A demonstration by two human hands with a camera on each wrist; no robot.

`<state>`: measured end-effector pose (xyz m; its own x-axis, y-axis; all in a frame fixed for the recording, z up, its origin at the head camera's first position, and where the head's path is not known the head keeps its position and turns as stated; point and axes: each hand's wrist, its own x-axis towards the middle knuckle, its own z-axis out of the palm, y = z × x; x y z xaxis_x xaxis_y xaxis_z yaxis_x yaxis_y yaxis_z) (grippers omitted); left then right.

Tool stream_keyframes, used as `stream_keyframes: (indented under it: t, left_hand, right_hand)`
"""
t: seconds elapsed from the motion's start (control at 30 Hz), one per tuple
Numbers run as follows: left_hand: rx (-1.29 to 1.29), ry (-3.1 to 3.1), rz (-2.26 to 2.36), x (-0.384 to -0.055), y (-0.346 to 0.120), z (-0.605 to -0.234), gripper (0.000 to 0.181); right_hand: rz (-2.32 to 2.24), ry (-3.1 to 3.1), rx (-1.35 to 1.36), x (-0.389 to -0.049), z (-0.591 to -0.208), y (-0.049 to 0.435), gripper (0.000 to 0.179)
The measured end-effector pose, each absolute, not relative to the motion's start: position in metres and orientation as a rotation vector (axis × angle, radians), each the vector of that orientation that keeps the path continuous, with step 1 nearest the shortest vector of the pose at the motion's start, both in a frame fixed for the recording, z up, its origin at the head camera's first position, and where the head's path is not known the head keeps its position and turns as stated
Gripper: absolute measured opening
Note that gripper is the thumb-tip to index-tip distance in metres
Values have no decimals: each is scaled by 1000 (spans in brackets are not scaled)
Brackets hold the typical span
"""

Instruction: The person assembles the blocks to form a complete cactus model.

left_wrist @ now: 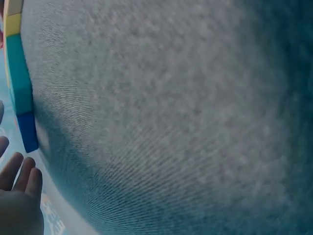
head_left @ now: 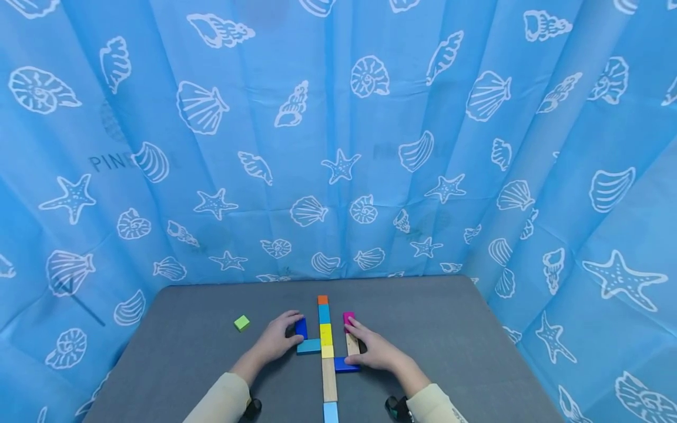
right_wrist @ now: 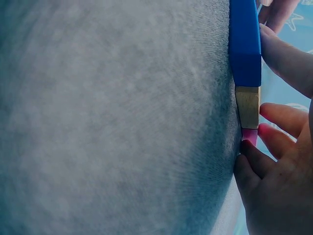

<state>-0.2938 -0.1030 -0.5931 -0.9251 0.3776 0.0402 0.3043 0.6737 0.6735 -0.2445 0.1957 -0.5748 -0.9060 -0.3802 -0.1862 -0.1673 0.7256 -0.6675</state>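
Note:
On the grey table, wooden blocks form a centre column with an arm on each side. My left hand (head_left: 274,339) lies around the left arm, where a dark blue block (head_left: 301,325) stands off a teal block (head_left: 308,346); its fingers are loosely spread, beside the blocks in the left wrist view. My right hand (head_left: 378,351) spans the right arm: fingertips touch the pink block (head_left: 347,315) and plain wood block (head_left: 352,345), while the thumb rests at the dark blue block (head_left: 341,366). The column includes an orange block (head_left: 322,299), a yellow block (head_left: 325,335) and a long wood block (head_left: 329,379).
A lime green block (head_left: 241,323) sits apart, left of the left hand. At the column's near end lies a light blue block (head_left: 330,412). Behind the table's far edge hangs a blue curtain (head_left: 338,235) printed with white shells and starfish.

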Motion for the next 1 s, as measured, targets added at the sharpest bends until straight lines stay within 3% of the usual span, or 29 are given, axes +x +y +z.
stream_keyframes:
  t: [1.0]
  left_hand:
    - [188, 2943, 1368, -299, -192, -585, 56]
  right_hand:
    - [-956, 2630, -430, -245, -573, 194, 82]
